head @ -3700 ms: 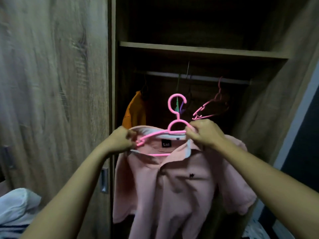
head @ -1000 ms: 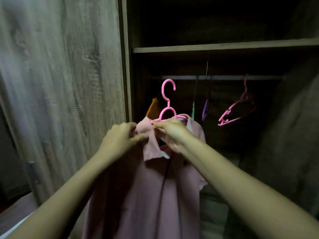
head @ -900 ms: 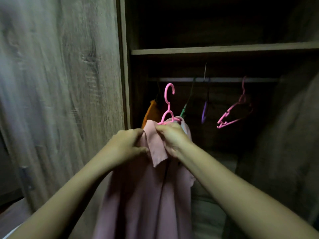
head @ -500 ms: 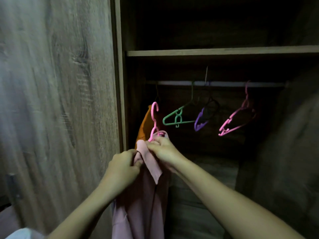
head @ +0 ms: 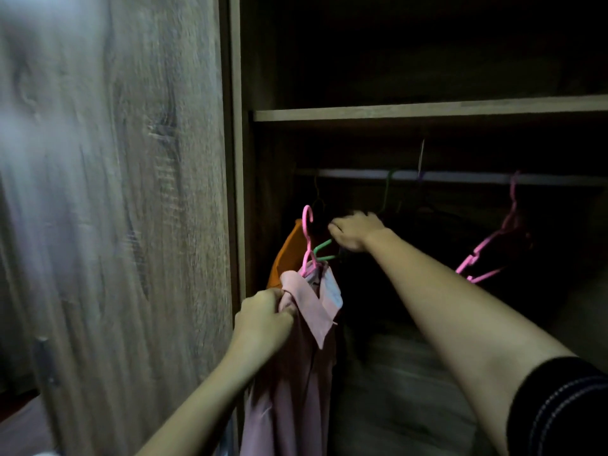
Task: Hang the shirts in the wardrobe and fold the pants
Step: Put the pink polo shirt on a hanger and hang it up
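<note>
A dark sleeve sat on the right arm, closest of all. The wardrobe door stood close on the left side. The left hand was closed tight on the pink shirt, holding the cloth just under the collar. The shirt hung down below that hand. It sat on a pink hanger, whose hook stuck up above the hand, free of the rail. An orange shirt hung just behind it. Farther in, the right hand reached up, its fingers curled on a green hanger. It did not touch the pink shirt. At the back the pale rail ran across, and a second pink hanger hung from it on the right. A shelf sat above.
</note>
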